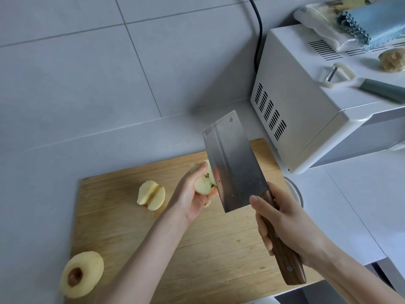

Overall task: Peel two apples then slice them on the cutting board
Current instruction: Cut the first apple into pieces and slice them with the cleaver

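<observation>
Gripping the cleaver (pixel 236 163) by its wooden handle in your right hand (pixel 289 227), blade raised just beside the apple piece (pixel 205 183) your left hand (pixel 190 198) holds above the cutting board (pixel 219 249), you have a split apple half (pixel 151 195) lying further left and a peeled whole apple (pixel 82 274) at the near-left corner.
</observation>
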Available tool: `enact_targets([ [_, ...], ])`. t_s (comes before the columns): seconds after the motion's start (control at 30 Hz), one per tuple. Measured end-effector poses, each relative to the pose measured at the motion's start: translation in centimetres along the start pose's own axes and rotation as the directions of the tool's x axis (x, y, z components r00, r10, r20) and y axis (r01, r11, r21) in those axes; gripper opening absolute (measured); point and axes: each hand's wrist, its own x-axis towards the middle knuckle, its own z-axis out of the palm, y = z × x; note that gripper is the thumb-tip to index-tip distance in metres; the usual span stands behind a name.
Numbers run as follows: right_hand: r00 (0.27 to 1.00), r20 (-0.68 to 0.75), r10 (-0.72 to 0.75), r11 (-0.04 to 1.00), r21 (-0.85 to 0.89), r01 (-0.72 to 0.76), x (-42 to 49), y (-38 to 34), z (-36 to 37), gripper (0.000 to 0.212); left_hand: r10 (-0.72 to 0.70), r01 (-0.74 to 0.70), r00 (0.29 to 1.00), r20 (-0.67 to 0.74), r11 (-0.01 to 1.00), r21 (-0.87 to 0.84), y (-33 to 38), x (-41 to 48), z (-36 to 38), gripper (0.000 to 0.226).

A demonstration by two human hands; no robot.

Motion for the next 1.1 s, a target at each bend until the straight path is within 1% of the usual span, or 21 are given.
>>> enact_targets([
  [0.1, 1.0, 0.008, 0.013, 1.0, -0.015, -0.013, 0.1, -0.1, -0.2, 0.02, 0.001, -0.002, 0.999, -0.036, 1.0, -0.013, -0.2, 0.0, 0.2, 0.024],
  [0.2, 0.999, 0.025, 0.039, 0.999, -0.013, -0.039, 0.3, -0.3, -0.6, 0.02, -0.001, 0.002, 0.999, -0.033, 0.999, 0.034, -0.1, -0.1, 0.2, 0.023],
  [0.33, 0.994, 0.059, 0.09, 0.995, 0.038, -0.093, 1.0, -0.4, -1.1, 0.023, -0.079, 0.077, 0.997, 0.007, 0.986, 0.151, 0.7, -0.1, 0.1, 0.01],
  [0.4, 0.992, 0.072, 0.105, 0.991, 0.075, -0.111, 1.2, -0.2, -1.0, 0.022, -0.108, 0.105, 0.994, 0.011, 0.98, 0.169, 1.1, -0.2, 0.1, 0.009],
  [0.47, 0.992, 0.069, 0.104, 0.989, 0.095, -0.11, 1.3, 0.1, -0.6, 0.022, -0.088, 0.09, 0.996, -0.015, 0.985, 0.147, 0.8, -0.1, 0.2, 0.011],
  [0.5, 0.994, 0.062, 0.092, 0.99, 0.103, -0.098, 1.3, 0.3, -0.2, 0.021, -0.059, 0.063, 0.998, -0.034, 0.991, 0.118, 0.4, 0.0, 0.3, 0.017],
  [0.57, 0.997, 0.042, 0.058, 0.991, 0.116, -0.063, 1.3, 0.7, 0.4, 0.021, 0.002, -0.002, 0.996, -0.084, 1.0, 0.008, -0.7, 0.2, 0.6, 0.024],
  [0.63, 0.999, 0.032, 0.031, 0.995, 0.091, -0.034, 1.4, 0.8, 0.7, 0.02, 0.038, -0.046, 0.994, -0.102, 0.996, -0.072, -1.3, 0.1, 0.8, 0.031],
  [0.7, 0.999, 0.033, 0.017, 0.998, 0.056, -0.019, 1.5, 0.6, 0.7, 0.02, 0.052, -0.055, 0.996, -0.068, 0.997, -0.047, -1.2, 0.0, 0.8, 0.039],
  [0.8, 0.999, 0.04, 0.021, 0.999, 0.043, -0.023, 1.8, 0.4, 0.4, 0.021, 0.034, -0.035, 0.999, 0.012, 0.998, 0.058, -0.3, -0.1, 0.3, 0.029],
  [0.93, 0.998, 0.054, 0.016, 0.996, 0.088, -0.021, 2.0, 0.4, 0.3, 0.02, -0.055, 0.038, 0.995, 0.08, 0.98, 0.194, 0.6, -0.4, 0.1, 0.027],
  [1.03, 0.998, 0.057, -0.011, 0.992, 0.123, 0.004, 2.0, 0.6, 0.5, 0.021, -0.037, 0.026, 0.996, 0.078, 0.99, 0.137, 0.3, -0.6, 0.5, 0.019],
  [1.1, 0.998, 0.055, -0.033, 0.988, 0.154, 0.025, 2.0, 0.7, 0.6, 0.022, -0.02, 0.014, 0.998, 0.064, 0.996, 0.092, 0.2, -0.5, 0.6, 0.022],
])
